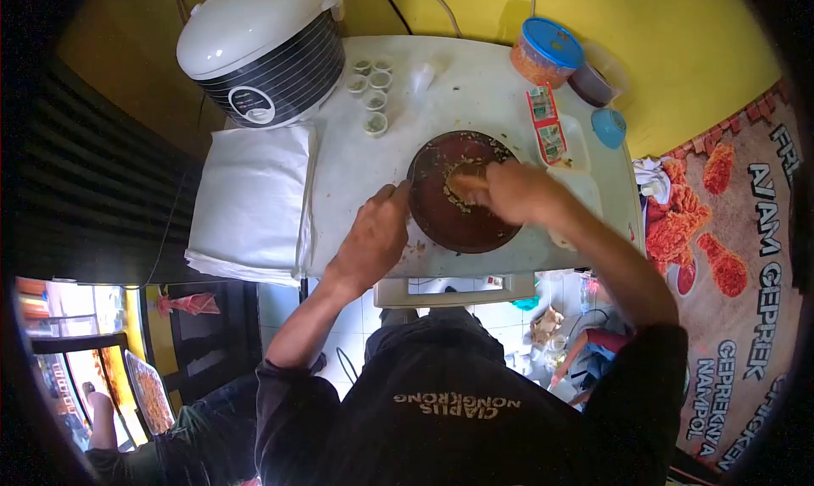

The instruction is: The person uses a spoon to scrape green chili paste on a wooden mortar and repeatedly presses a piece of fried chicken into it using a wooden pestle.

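Observation:
A round, dark brown mortar (458, 232) sits on the white table, with pale crushed bits and green specks scattered over its inside. My left hand (373, 232) grips the mortar's left rim, fingers closed against it. Inside the bowl, a wooden pestle (464, 184) presses among the crushed bits; its handle is mostly hidden by my closed right hand (519, 194), and both look slightly blurred. Small crumbs lie on the table around the mortar.
Left stand a rice cooker (263, 54) and a stack of white paper (250, 198). Several small cups (376, 124) stand behind the mortar. Rightward are red-edged packets (547, 123), a blue-lidded tub (551, 49) and a blue bowl (609, 127). Other people are below, left and right.

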Tool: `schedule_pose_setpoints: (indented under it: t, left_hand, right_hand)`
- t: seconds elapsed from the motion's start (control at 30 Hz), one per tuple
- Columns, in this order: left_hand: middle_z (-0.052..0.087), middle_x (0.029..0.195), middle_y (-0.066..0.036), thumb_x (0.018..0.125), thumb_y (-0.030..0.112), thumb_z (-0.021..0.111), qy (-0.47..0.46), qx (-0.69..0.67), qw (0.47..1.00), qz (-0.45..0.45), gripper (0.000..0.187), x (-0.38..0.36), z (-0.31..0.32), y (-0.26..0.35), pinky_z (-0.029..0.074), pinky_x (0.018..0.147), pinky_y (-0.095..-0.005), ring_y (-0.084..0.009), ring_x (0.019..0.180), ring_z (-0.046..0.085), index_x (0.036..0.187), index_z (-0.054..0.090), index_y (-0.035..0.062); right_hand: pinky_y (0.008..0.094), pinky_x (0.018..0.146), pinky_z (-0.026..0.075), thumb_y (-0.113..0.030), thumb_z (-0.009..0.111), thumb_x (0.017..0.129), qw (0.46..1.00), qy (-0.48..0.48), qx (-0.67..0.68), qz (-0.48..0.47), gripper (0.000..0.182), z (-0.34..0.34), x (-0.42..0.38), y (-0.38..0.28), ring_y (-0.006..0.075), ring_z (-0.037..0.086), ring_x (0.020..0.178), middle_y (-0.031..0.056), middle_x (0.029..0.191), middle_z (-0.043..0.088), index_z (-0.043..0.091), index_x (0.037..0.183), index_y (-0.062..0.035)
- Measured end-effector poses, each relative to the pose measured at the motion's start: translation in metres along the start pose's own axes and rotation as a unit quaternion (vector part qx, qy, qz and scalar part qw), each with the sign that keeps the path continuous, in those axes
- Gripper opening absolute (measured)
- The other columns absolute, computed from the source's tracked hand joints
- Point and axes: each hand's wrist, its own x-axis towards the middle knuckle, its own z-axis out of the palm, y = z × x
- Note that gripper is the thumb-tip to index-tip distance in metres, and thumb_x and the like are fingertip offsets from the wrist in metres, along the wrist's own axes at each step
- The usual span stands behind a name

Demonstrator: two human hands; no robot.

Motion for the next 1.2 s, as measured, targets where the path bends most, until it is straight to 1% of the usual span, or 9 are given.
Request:
schedule_pose_setpoints:
  t: [0.07, 0.17, 0.3, 0.47, 0.6, 0.77, 0.87, 0.97, 1.2]
  left_hand:
    - [0.054, 0.107, -0.028, 0.079, -0.007, 0.051, -0.053, -0.009, 0.998, -0.036, 0.052, 0.004, -0.003, 0.004, 0.045, 0.087, -0.0496, -0.0459, 0.096, 0.054, 0.13, 0.042, -0.0052]
    - [0.054, 0.106, -0.027, 0.079, -0.007, 0.052, -0.037, 0.017, 0.999, -0.005, 0.051, 0.006, -0.012, 0.0, 0.044, 0.087, -0.0498, -0.0453, 0.097, 0.054, 0.129, 0.043, -0.0053]
    - [0.056, 0.103, -0.028, 0.078, -0.008, 0.05, -0.026, 0.008, 1.0, 0.002, 0.049, 0.003, -0.013, 0.008, 0.045, 0.084, -0.0505, -0.0453, 0.095, 0.055, 0.127, 0.045, -0.0068]
    - [0.058, 0.098, -0.028, 0.079, -0.008, 0.049, -0.027, 0.012, 0.998, -0.049, 0.043, 0.004, -0.021, 0.014, 0.046, 0.083, -0.0494, -0.0451, 0.091, 0.057, 0.123, 0.05, -0.0087]
    - [0.058, 0.099, -0.027, 0.08, -0.009, 0.048, 0.009, 0.027, 1.0, 0.013, 0.043, -0.005, -0.013, 0.011, 0.047, 0.082, -0.0489, -0.0439, 0.091, 0.058, 0.123, 0.05, -0.0091]
    - [0.061, 0.086, -0.021, 0.077, -0.014, 0.047, 0.041, 0.019, 0.999, 0.03, 0.046, -0.007, -0.017, 0.009, 0.049, 0.074, -0.0434, -0.0352, 0.081, 0.061, 0.122, 0.052, -0.0086]
    - [0.061, 0.086, -0.022, 0.077, -0.014, 0.046, 0.065, 0.054, 0.994, 0.067, 0.045, -0.007, -0.008, -0.006, 0.05, 0.075, -0.0444, -0.0369, 0.082, 0.062, 0.121, 0.053, -0.0092]
    - [0.062, 0.086, -0.025, 0.077, -0.014, 0.046, 0.057, 0.047, 0.997, 0.031, 0.044, -0.002, 0.0, -0.012, 0.05, 0.077, -0.0454, -0.0386, 0.084, 0.063, 0.12, 0.054, -0.0082]
    - [0.063, 0.089, -0.027, 0.077, -0.012, 0.048, 0.018, 0.038, 0.999, 0.002, 0.041, 0.017, 0.006, -0.002, 0.048, 0.08, -0.0477, -0.0426, 0.088, 0.061, 0.117, 0.056, -0.0057]
  right_hand:
    - [0.0478, 0.074, 0.056, -0.044, 0.054, 0.094, 0.99, -0.14, 0.028, -0.008, 0.046, -0.028, 0.009, 0.003, 0.0368, 0.07, 0.084, 0.0228, 0.087, 0.07, 0.072, 0.09, -0.0013]
    - [0.0487, 0.079, 0.055, -0.041, 0.056, 0.094, 0.998, 0.052, -0.029, 0.036, 0.042, 0.009, -0.026, -0.021, 0.0384, 0.069, 0.089, 0.025, 0.096, 0.069, 0.071, 0.096, -0.0024]
    - [0.0483, 0.071, 0.053, -0.042, 0.053, 0.095, 0.975, -0.201, 0.081, 0.044, 0.049, -0.034, 0.012, 0.014, 0.0418, 0.068, 0.081, 0.0261, 0.08, 0.067, 0.065, 0.095, 0.0057]
    - [0.0467, 0.073, 0.056, -0.035, 0.055, 0.094, 0.993, 0.116, -0.028, -0.011, 0.04, 0.02, -0.025, -0.019, 0.036, 0.07, 0.079, 0.0202, 0.082, 0.069, 0.071, 0.081, -0.0005]
    - [0.0468, 0.077, 0.056, -0.034, 0.054, 0.093, 0.996, -0.089, -0.026, -0.004, 0.037, -0.02, 0.004, -0.013, 0.0344, 0.071, 0.087, 0.0177, 0.097, 0.071, 0.072, 0.084, -0.0031]
    - [0.0456, 0.074, 0.055, -0.046, 0.051, 0.095, 0.994, 0.078, -0.065, 0.028, 0.05, 0.019, -0.015, -0.007, 0.0302, 0.071, 0.088, 0.0205, 0.096, 0.07, 0.072, 0.086, -0.0016]
    - [0.0362, 0.048, 0.047, -0.062, 0.055, 0.089, 0.98, -0.184, 0.081, -0.011, 0.06, -0.026, 0.014, 0.039, 0.0229, 0.061, 0.054, 0.011, 0.066, 0.061, 0.068, 0.087, -0.0043]
    - [0.0303, 0.038, 0.038, -0.067, 0.052, 0.089, 0.959, -0.201, 0.162, 0.117, 0.063, -0.045, 0.024, 0.065, 0.0144, 0.049, 0.043, 0.0042, 0.057, 0.05, 0.064, 0.077, -0.0054]
    - [0.0295, 0.037, 0.038, -0.072, 0.047, 0.088, 0.957, -0.177, 0.217, 0.082, 0.072, -0.019, -0.006, 0.058, 0.0137, 0.049, 0.043, 0.0035, 0.054, 0.049, 0.055, 0.066, -0.004]
